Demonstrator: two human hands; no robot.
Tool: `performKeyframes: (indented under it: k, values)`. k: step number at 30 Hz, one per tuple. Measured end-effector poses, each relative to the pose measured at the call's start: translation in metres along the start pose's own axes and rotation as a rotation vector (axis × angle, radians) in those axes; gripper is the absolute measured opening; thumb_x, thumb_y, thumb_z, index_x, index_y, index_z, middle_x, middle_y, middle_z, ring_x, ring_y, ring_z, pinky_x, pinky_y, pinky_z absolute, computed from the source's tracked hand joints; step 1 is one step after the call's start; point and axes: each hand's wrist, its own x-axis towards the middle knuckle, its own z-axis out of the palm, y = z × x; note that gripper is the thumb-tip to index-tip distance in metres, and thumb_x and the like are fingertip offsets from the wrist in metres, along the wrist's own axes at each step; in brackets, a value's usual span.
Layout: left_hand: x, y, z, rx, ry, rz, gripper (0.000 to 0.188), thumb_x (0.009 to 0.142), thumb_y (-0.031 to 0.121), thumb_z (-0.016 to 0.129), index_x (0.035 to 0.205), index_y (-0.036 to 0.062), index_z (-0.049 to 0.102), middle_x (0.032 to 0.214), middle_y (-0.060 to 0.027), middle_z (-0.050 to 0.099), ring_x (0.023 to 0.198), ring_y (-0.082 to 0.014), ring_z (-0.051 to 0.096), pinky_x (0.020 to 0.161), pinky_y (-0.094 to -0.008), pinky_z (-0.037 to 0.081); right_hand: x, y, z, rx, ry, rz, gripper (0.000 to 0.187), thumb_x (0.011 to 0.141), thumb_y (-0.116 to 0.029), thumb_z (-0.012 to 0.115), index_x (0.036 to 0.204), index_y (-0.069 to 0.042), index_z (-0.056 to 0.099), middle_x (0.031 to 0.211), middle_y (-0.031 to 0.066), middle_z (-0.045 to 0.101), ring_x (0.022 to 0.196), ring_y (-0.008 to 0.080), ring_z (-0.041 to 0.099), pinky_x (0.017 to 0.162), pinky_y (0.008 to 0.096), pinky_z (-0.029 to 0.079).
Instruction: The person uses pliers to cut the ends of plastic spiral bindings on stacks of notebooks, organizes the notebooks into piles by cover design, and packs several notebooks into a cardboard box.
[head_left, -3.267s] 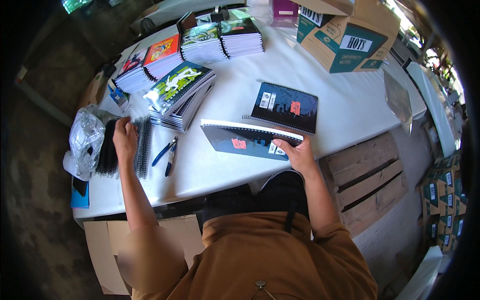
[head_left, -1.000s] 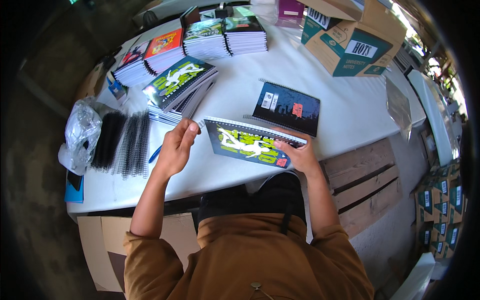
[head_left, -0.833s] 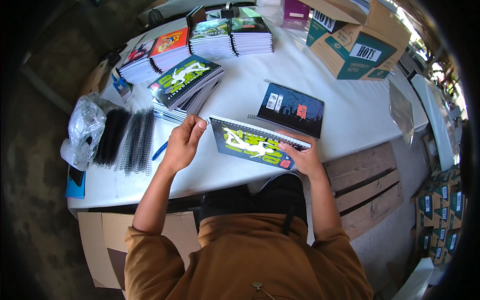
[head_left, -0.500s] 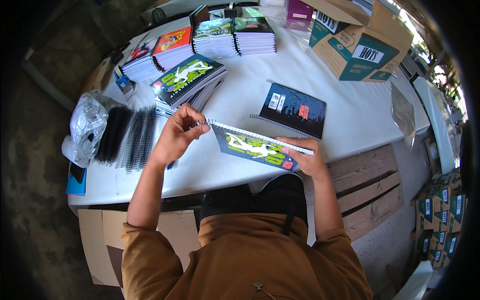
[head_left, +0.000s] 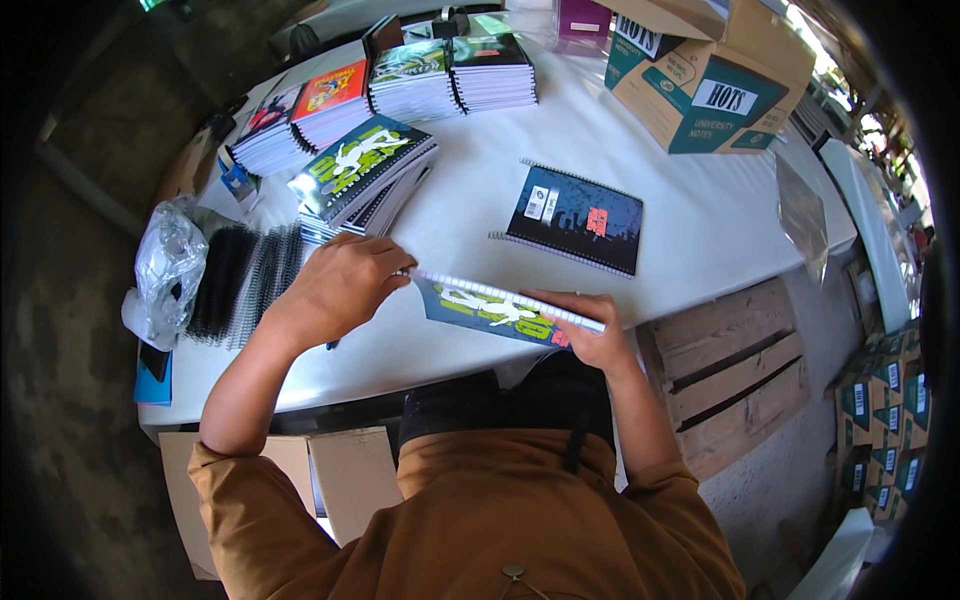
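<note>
A notebook [head_left: 490, 308] with a dark cover, green lettering and a white figure is tilted above the table's near edge, its punched edge upward. My right hand [head_left: 592, 335] grips its right end, thumb and fingers on either side. At the left end my left hand [head_left: 345, 285] is closed, its fingertips pinching a thin spiral coil [head_left: 404, 271] at the corner of the punched edge. Most of the coil is hidden by the hand. Beyond lies another dark notebook [head_left: 575, 217], back cover up, with coil ends sticking out past its edges.
Black spiral coils [head_left: 255, 280] lie in a bunch at the left, beside a clear plastic bag [head_left: 170, 260]. A small notebook pile [head_left: 365, 165] and taller notebook stacks [head_left: 410, 80] stand behind. An open carton [head_left: 690, 100] is at the far right; a wooden pallet [head_left: 730, 375] lies below.
My left hand has turned over, knuckles now upward, and moved slightly down and left at the coil. The notebook's cover has tipped further from view. My right hand keeps its grip.
</note>
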Motion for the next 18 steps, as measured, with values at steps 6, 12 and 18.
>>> performKeyframes:
  k: [6, 12, 18]
  values:
    - [0.005, 0.013, 0.000, 0.175, 0.312, 0.035, 0.025, 0.069, 0.016, 0.074, 0.087, 0.0062, 0.059, 0.088, -0.0063, 0.060, 0.089, -0.0271, 0.059, 0.080, -0.0382, 0.045, -0.001, -0.006, 0.004, -0.089, 0.022, -0.053, 0.042, 0.069, 0.006, 0.053, 0.111, 0.004, 0.062, 0.106, 0.0166, 0.066, 0.096, 0.0253, 0.065, 0.088, 0.0314, 0.048]
    - [-0.002, 0.005, 0.020, 0.474, 0.457, -0.046, 0.072, 0.069, 0.044, 0.072, 0.122, 0.0044, 0.046, 0.133, -0.0188, 0.038, 0.128, -0.0379, 0.032, 0.101, -0.0495, 0.028, -0.002, -0.007, 0.011, -0.135, 0.066, -0.106, 0.048, 0.069, 0.016, 0.052, 0.112, -0.002, 0.063, 0.108, 0.0128, 0.065, 0.098, 0.0251, 0.064, 0.088, 0.0312, 0.049]
    - [-0.037, -0.012, 0.124, 0.589, 0.632, 0.107, 0.117, 0.072, 0.081, 0.033, 0.139, -0.0117, 0.007, 0.143, -0.0378, 0.008, 0.136, -0.0482, 0.003, 0.102, -0.0659, 0.000, 0.000, -0.012, 0.022, -0.287, 0.149, -0.222, 0.044, 0.068, 0.013, 0.059, 0.109, -0.001, 0.064, 0.104, 0.0129, 0.067, 0.095, 0.0256, 0.065, 0.085, 0.0327, 0.050]
